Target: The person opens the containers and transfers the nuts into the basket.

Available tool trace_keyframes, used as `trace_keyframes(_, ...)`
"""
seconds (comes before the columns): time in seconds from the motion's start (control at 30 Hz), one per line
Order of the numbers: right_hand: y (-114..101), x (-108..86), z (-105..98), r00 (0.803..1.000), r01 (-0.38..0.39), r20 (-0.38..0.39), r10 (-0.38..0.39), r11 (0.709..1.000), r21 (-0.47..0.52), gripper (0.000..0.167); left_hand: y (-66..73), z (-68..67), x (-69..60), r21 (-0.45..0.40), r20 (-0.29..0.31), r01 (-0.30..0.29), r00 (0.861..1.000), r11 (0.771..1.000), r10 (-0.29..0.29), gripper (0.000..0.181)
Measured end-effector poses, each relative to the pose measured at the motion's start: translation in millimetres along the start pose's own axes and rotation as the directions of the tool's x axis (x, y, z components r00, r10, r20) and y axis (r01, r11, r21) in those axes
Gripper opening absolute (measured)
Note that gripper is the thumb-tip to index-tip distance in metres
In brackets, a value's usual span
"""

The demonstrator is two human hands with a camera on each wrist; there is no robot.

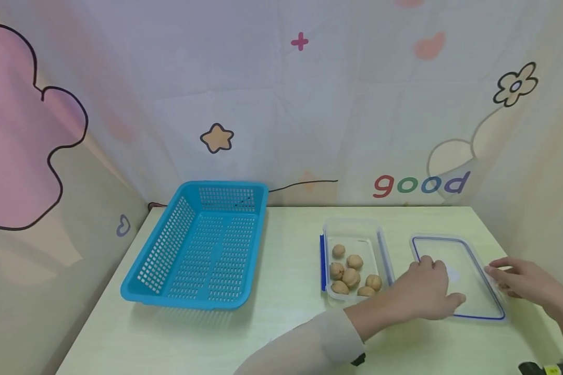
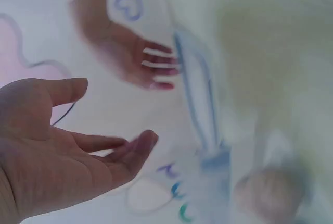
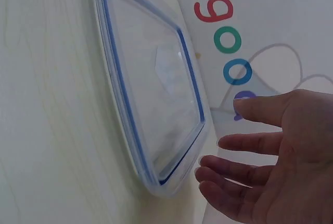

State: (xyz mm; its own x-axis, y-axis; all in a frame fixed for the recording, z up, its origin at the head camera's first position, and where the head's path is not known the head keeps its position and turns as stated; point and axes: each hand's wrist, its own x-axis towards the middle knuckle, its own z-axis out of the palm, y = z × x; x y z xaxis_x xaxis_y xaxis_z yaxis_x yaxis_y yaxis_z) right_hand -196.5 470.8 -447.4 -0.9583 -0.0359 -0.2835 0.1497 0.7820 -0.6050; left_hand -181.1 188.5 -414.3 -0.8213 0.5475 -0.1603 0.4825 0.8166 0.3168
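A clear lid with a blue seal (image 1: 471, 284) lies on the table at the right. Over its left side is my left hand (image 1: 424, 289), thumb apart and fingers slightly bent, with nothing in its grasp in the left wrist view. My right hand (image 1: 525, 281) is beside the lid's right edge. In the right wrist view its fingers (image 3: 250, 143) are spread and apart from the lid. Left of the lid stands a clear plastic box (image 1: 386, 255) with a blue side flap, holding several walnuts (image 1: 351, 278). My left forearm crosses in front of its near right corner.
A blue perforated basket (image 1: 251, 250) stands at the left of the pale table (image 1: 291, 323). Behind the table hangs a printed curtain (image 1: 272, 130), and more fabric borders both sides.
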Motion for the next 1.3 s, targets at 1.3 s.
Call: trace_keyframes(1.3,-162.7,32.1,109.0,0.915,0.386,-0.137,-0.379,0.922,0.025,0.053,-212.5,-12.2,-23.9,-0.539,-0.258,0.069,0.935,0.840,-0.243,0.061)
